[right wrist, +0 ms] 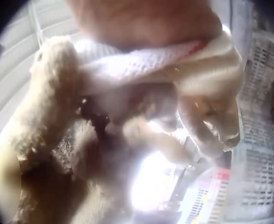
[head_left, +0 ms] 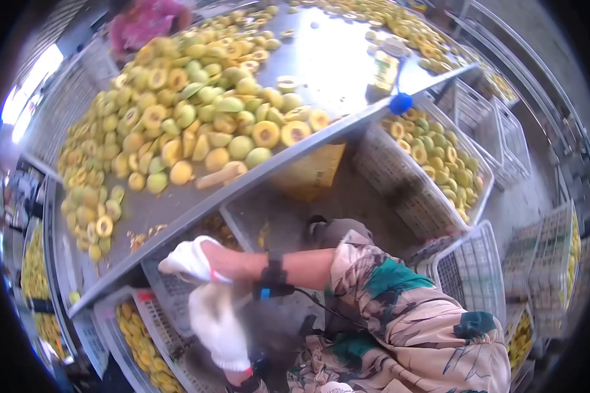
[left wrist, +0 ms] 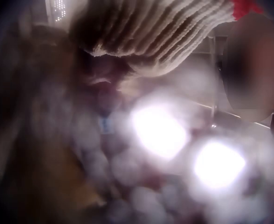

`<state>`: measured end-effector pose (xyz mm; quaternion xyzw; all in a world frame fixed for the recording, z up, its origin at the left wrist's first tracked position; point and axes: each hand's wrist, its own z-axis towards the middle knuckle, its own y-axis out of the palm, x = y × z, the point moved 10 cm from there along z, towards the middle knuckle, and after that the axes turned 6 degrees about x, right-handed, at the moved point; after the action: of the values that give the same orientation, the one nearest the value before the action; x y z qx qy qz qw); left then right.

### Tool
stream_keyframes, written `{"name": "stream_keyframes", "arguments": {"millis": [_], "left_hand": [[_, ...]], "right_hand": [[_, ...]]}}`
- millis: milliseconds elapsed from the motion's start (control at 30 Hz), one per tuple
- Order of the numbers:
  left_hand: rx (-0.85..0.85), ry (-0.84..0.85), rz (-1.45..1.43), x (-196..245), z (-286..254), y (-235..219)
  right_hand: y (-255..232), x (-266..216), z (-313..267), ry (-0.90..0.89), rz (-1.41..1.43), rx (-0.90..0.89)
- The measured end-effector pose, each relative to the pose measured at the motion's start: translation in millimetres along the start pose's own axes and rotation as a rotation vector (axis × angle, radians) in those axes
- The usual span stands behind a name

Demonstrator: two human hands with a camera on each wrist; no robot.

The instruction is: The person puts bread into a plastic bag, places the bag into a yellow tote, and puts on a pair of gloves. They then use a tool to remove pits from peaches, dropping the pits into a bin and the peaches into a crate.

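Both hands wear white knitted gloves with red-edged cuffs, close together below the metal table's near edge. My right hand (head_left: 193,259) comes from the camouflage sleeve (head_left: 400,281), its bare forearm crossing leftward. In the right wrist view its gloved fingers (right wrist: 207,130) bend downward loosely, nothing visible in them. Pale glove fingers of the other hand show below the palm. My left hand (head_left: 217,324) is motion-blurred, pointing up toward the right glove and overlapping its lower side. Only the ribbed cuff (left wrist: 151,37) shows clearly in the left wrist view; I cannot tell what its fingers do.
Yellow-green halved fruit (head_left: 210,118) is heaped on the metal table (head_left: 328,65). A tan wooden-looking stick (head_left: 221,175) lies near its edge. Fruit-filled crates (head_left: 400,177) stand at right, another crate (head_left: 160,327) at lower left. A person in pink (head_left: 144,26) is across the table.
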<state>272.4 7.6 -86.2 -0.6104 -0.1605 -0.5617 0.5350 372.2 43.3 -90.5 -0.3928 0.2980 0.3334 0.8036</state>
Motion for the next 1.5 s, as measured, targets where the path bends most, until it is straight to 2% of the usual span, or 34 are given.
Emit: {"name": "stream_keyframes", "arguments": {"millis": [33,67,100,133,167,200,233,300,333,400,433,500,533,567,600,633,667,700,733,767,867,933,967,1000,1067,1100,1167,1200,1267,1333,1367,1400,1433,1500], "left_hand": [[0.071,0.008,0.010,6,4,-13],[0.158,0.097,0.116,22,8,-25],[0.155,0.133,0.036,23,14,-28],[0.101,0.141,0.066,34,18,-18],[0.052,0.147,0.100,42,21,-6],[-0.081,0.251,0.318,44,27,11],[-0.141,0.227,0.409,41,30,20],[-0.244,0.177,0.597,34,36,33],[-0.301,0.255,0.691,31,38,41],[-0.396,0.289,0.847,21,42,54],[-0.431,0.288,0.931,14,44,57],[-0.448,0.389,0.793,14,48,58],[-0.470,0.325,0.692,12,53,57],[-0.506,0.372,0.483,8,59,53],[-0.525,0.248,0.365,0,66,48],[-0.553,0.117,0.230,-1,70,44],[-0.492,0.005,-0.019,-15,78,37],[-0.463,-0.145,-0.100,-18,81,30],[-0.394,-0.143,-0.158,-13,84,23],[-0.351,-0.058,-0.168,-9,86,19],[-0.409,0.127,0.290,8,75,25],[-0.420,0.365,0.533,18,68,34],[-0.425,0.487,0.653,24,64,41],[-0.516,0.400,0.767,22,65,50],[-0.577,0.499,0.843,17,61,60],[-0.603,0.550,0.881,13,60,66],[-0.594,0.450,0.480,-1,71,57],[-0.584,0.403,0.278,2,76,51],[-0.666,0.246,0.092,-4,74,53],[-0.754,0.080,-0.097,-1,64,58],[-0.802,0.126,0.016,7,55,60],[-0.819,0.119,-0.061,18,45,63],[-0.835,0.118,-0.140,28,35,68],[-0.836,0.109,-0.097,31,25,76]], "right_hand": [[-27,-18,-10,-0.091,0.043,0.155],[-17,-6,-8,0.072,0.013,0.035],[-12,11,-13,0.253,-0.133,-0.014],[-9,5,-18,0.145,-0.183,0.026],[16,35,-29,0.051,-0.029,0.327],[20,37,-40,0.083,0.068,0.252],[23,36,-47,0.108,0.170,0.175],[29,47,-54,0.148,0.130,0.180],[37,53,-56,0.163,0.116,0.174],[52,77,-59,0.109,0.103,0.276],[47,68,-55,0.075,0.109,0.313],[12,55,-64,0.114,0.043,0.495],[13,59,-65,0.172,0.113,0.443],[15,62,-67,0.232,0.179,0.394],[14,60,-61,0.190,-0.011,0.400],[-2,43,-55,0.186,0.030,0.364],[-6,27,-48,0.101,-0.138,0.324],[-10,12,-42,0.011,-0.313,0.299],[-15,-3,-36,-0.082,-0.479,0.288],[10,26,-31,0.205,-0.550,-0.159],[27,29,-48,-0.019,-0.625,0.036],[25,21,-53,-0.121,-0.553,0.165],[33,33,-56,-0.038,-0.471,0.078],[36,35,-55,0.045,-0.391,-0.007],[39,42,-55,0.248,-0.104,-0.145],[31,36,-52,0.140,-0.265,-0.037],[28,22,-59,-0.082,-0.581,0.182],[32,26,-60,-0.094,-0.588,0.157],[40,36,-65,-0.111,-0.601,0.105],[15,18,-58,-0.100,-0.382,0.120],[5,12,-53,-0.100,-0.275,0.129],[32,59,-58,0.082,0.332,0.100],[24,47,-50,0.050,0.085,0.075],[9,25,-37,-0.017,-0.407,0.037]]}}
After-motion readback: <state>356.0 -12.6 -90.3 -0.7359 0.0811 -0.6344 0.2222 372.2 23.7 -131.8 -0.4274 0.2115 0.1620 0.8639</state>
